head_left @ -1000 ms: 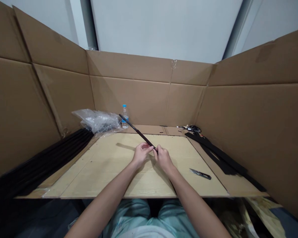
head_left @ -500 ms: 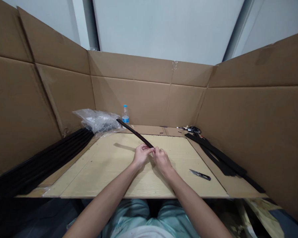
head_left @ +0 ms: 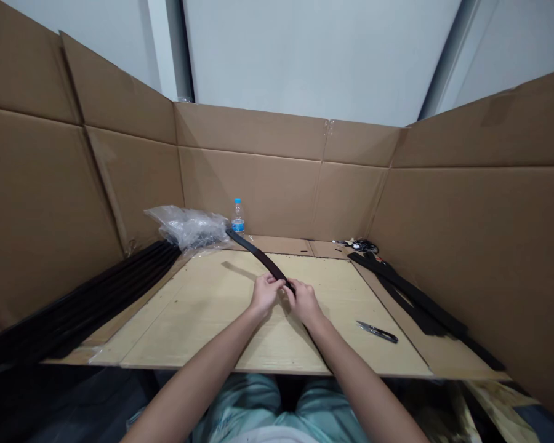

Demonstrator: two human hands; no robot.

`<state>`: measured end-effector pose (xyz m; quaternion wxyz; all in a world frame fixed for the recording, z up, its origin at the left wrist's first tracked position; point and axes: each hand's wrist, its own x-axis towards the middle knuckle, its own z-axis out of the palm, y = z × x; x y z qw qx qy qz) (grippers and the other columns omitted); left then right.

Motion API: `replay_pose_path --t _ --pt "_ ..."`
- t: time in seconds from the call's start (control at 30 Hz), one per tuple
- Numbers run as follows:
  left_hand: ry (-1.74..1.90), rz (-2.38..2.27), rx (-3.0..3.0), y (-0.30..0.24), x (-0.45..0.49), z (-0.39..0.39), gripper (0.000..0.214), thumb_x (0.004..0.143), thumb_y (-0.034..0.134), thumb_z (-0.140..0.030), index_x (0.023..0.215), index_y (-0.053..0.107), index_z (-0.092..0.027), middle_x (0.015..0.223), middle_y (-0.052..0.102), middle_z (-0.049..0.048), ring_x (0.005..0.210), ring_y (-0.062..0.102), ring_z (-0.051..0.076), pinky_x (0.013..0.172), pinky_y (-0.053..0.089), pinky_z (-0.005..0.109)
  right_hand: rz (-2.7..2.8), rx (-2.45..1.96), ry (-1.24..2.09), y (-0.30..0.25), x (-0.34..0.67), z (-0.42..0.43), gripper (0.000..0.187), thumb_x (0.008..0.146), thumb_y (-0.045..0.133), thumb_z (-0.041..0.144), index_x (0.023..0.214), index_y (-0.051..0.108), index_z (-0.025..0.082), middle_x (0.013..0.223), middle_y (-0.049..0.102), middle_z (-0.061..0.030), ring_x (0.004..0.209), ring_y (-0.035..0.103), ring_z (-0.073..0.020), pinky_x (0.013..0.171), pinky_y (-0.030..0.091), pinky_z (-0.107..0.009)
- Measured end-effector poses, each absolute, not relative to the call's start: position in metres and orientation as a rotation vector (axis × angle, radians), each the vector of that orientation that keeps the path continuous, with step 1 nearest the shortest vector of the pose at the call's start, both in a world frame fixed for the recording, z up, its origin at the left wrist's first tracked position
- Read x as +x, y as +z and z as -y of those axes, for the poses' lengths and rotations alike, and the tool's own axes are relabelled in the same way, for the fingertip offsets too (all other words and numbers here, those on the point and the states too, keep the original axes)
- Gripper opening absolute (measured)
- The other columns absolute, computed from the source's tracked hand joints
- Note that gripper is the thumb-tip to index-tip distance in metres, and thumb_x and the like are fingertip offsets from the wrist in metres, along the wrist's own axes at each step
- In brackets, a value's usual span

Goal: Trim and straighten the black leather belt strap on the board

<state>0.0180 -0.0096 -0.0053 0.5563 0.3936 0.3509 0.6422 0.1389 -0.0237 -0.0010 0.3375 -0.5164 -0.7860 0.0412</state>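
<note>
A long, narrow black strip (head_left: 261,257) runs up and away to the left from my hands, its far part raised over the board and casting a shadow. It bends slightly and shows a dark reddish tint in the middle. My left hand (head_left: 264,294) pinches the strip between thumb and fingers. Right beside it, my right hand (head_left: 303,301) grips the same strip, thumb close to the left thumb. Part of the strip passes under my right hand and forearm toward the table's front edge. Small thread snips (head_left: 377,332) lie on the board to the right.
Several black strips (head_left: 83,295) are piled at left, with more dark strips (head_left: 410,292) at right. A clear plastic bag (head_left: 189,226) and a water bottle (head_left: 237,218) stand at the back. Tangled cords (head_left: 362,245) lie back right. Cardboard walls (head_left: 253,184) enclose the pale board (head_left: 175,326).
The strip has turned so its broad face shows, and it now curves more. My right hand's fingers have spread further along it. The whole view has shifted slightly.
</note>
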Motion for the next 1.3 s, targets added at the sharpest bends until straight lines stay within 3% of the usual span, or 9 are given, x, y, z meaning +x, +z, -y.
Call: replay_pose_path --t 0.23,0.4,0.67,1.0,1.07,1.13,1.3 --pt "1.382 -0.75 0.971 -0.008 0.013 0.006 0.014 0.053 0.068 -0.013 0.067 0.067 -0.011 0.067 0.068 0.0058 0.062 0.059 0.015 0.061 0.042 0.024 2.013 -1.27 0.241 0.008 0.153 0.019 0.018 0.088 0.052 0.024 0.081 0.066 0.016 0.075 0.07 -0.0067 0.067 0.065 -0.0177 0.065 0.048 -0.025" --pt "1.265 -0.684 1.013 -0.006 0.006 0.006 0.021 0.052 0.073 -0.014 0.073 0.069 -0.01 0.074 0.07 0.0081 0.069 0.061 0.017 0.067 0.044 0.026 2.049 -1.245 0.193 0.009 0.156 0.018 0.017 0.086 0.048 0.017 0.077 0.061 0.014 0.075 0.065 -0.0076 0.07 0.058 -0.0176 0.069 0.045 -0.027" --pt "1.108 -0.605 1.038 0.001 0.0 0.01 0.033 0.059 0.08 -0.03 0.083 0.069 -0.01 0.088 0.07 0.0117 0.082 0.062 0.019 0.077 0.045 0.028 2.108 -1.194 0.185 0.008 0.159 0.016 0.018 0.09 0.043 0.016 0.076 0.055 0.016 0.079 0.059 -0.0063 0.075 0.053 -0.0163 0.074 0.043 -0.027" --pt "1.015 -0.68 1.076 0.017 -0.006 0.013 0.026 0.057 0.078 -0.016 0.081 0.069 -0.011 0.087 0.069 0.0085 0.076 0.061 0.015 0.069 0.044 0.024 2.098 -1.183 0.344 0.026 0.16 0.031 0.013 0.086 0.047 0.016 0.075 0.055 0.014 0.081 0.06 -0.0089 0.084 0.053 -0.0203 0.084 0.04 -0.035" --pt "0.982 -0.681 1.152 0.031 -0.003 0.02 0.026 0.058 0.076 -0.016 0.083 0.07 -0.013 0.09 0.069 0.007 0.077 0.06 0.014 0.067 0.043 0.022 2.084 -1.168 0.443 0.034 0.166 0.041 0.017 0.087 0.049 0.021 0.073 0.054 0.015 0.082 0.061 -0.0075 0.087 0.055 -0.0195 0.083 0.041 -0.033" --pt "0.927 -0.697 1.189 0.047 0.003 0.028 0.027 0.056 0.077 -0.016 0.083 0.07 -0.014 0.088 0.069 0.0054 0.077 0.06 0.014 0.068 0.044 0.023 2.078 -1.142 0.619 0.041 0.177 0.052 0.023 0.09 0.047 0.029 0.073 0.055 0.015 0.075 0.062 -0.004 0.075 0.057 -0.0151 0.073 0.044 -0.027" --pt "0.967 -0.774 1.216 0.09 0.009 0.039 0.036 0.057 0.077 -0.017 0.092 0.07 -0.015 0.093 0.068 0.004 0.073 0.057 0.012 0.055 0.04 0.018 1.761 -0.955 1.384 0.059 0.227 0.091 0.024 0.088 0.055 0.037 0.083 0.053 0.014 0.055 0.057 0.0026 0.049 0.05 -0.008 0.053 0.04 -0.02"
